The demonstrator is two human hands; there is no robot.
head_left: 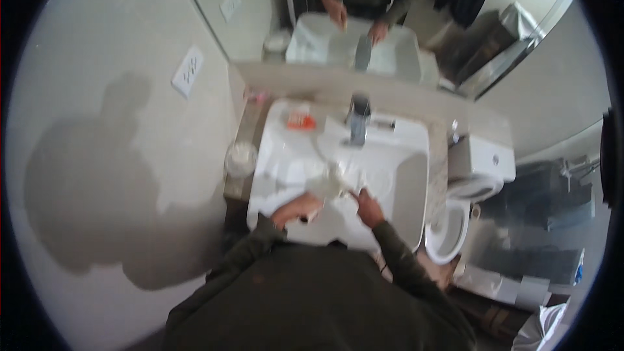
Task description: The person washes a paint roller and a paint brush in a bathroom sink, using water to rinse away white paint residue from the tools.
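Observation:
Over the front half of a white washbasin (408, 203) are both of my hands. My left hand (299, 210) is closed, its fingers curled at the near end of a pale, whitish thing (334, 182) whose kind I cannot make out. A small dark spot shows beneath those fingers. At the right edge of the pale thing, my right hand (369, 210) is closed with a fingertip reaching forward; what it grips, if anything, is too blurred to tell. Beyond them, a grey faucet (358, 120) rises at the basin's back.
An orange-red packet (301, 121) lies on the basin's back left corner. Left of the basin, a round whitish container (241, 158) stands on the stone counter (250, 127). Behind is a wall mirror (260, 0); to the right, a toilet (447, 234). A wall closes off the left.

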